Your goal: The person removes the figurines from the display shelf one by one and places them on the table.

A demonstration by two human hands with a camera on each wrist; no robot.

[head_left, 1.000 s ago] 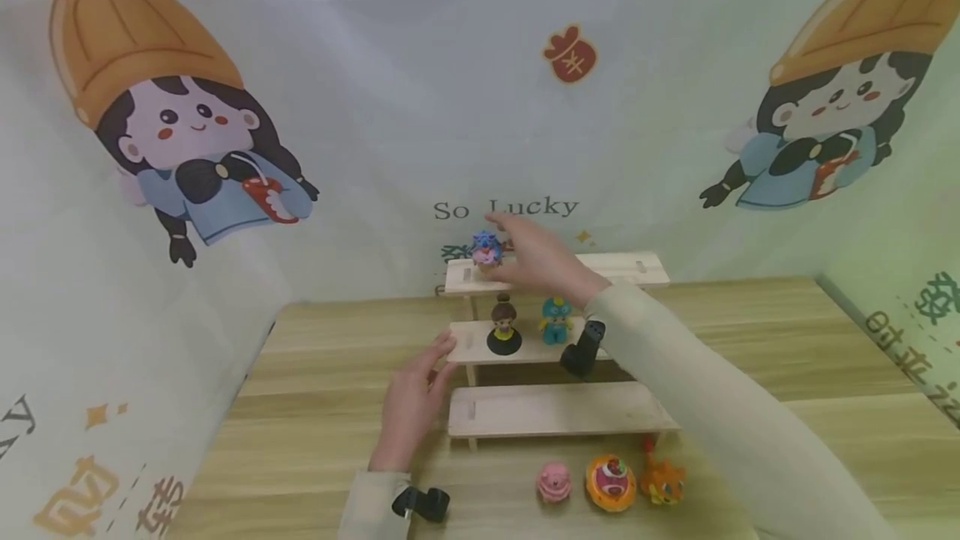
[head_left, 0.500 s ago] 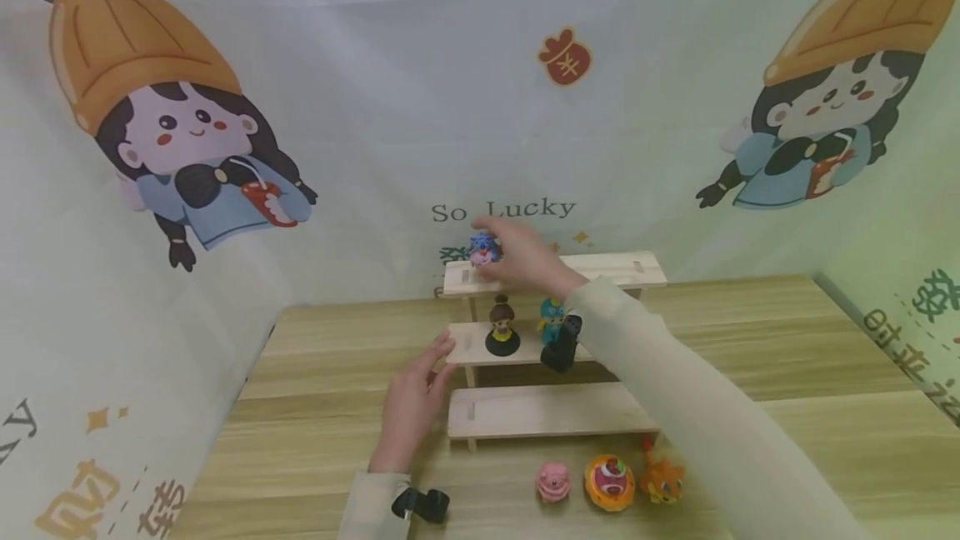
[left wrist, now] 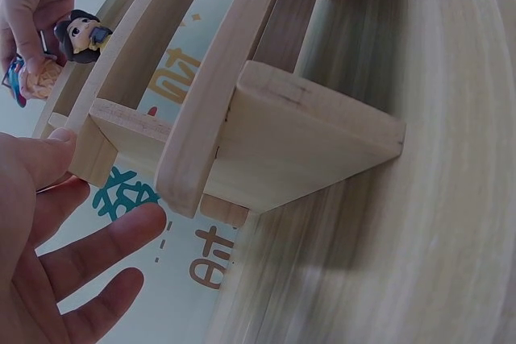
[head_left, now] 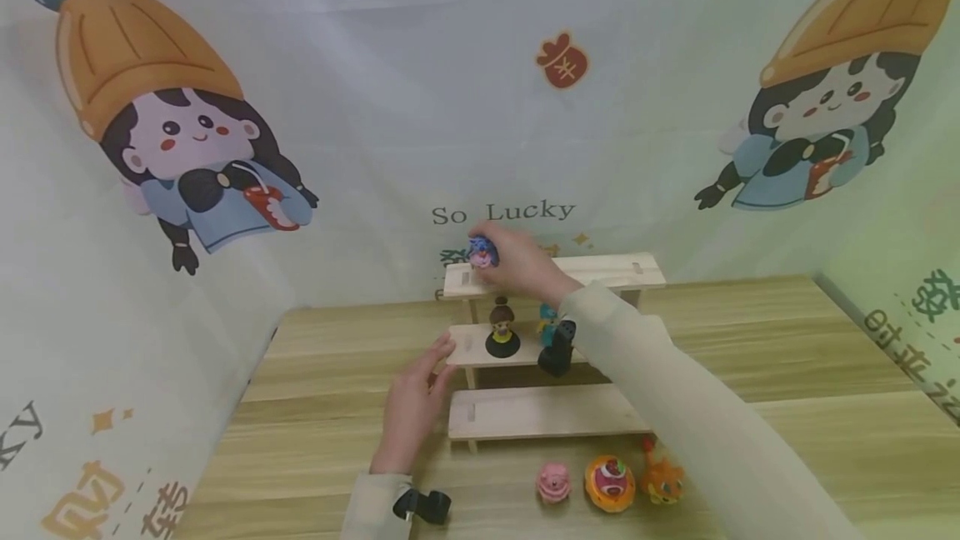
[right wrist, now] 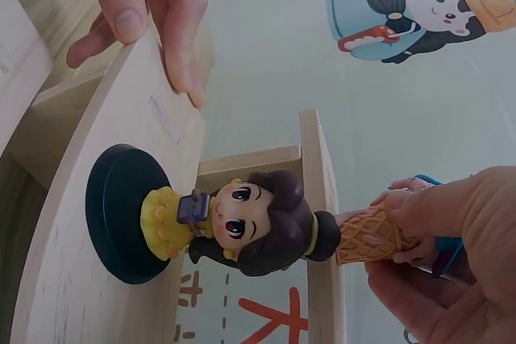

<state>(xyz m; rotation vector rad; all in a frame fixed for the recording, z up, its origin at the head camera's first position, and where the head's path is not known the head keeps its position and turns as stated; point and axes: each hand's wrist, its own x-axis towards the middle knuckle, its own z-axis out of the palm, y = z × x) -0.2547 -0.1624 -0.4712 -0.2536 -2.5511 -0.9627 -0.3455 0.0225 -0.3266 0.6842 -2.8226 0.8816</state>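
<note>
Cone (right wrist: 375,235) (seemingly hidden in head view) is pinched by right hand (head_left: 525,261); left hand (head_left: 414,402), fingers spread, touches shelf (head_left: 529,349).

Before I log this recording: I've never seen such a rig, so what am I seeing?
No machine: a person works bare-handed. The wide view comes from a head camera, the close ones from wrist cameras. The right hand holds a cone figure at the top wooden shelf; the left hand touches the end of the middle shelf. That shelf carries a brown-haired figure and a teal figure. On the table in front sit a pink toy, a tart toy and an orange toy.
</note>
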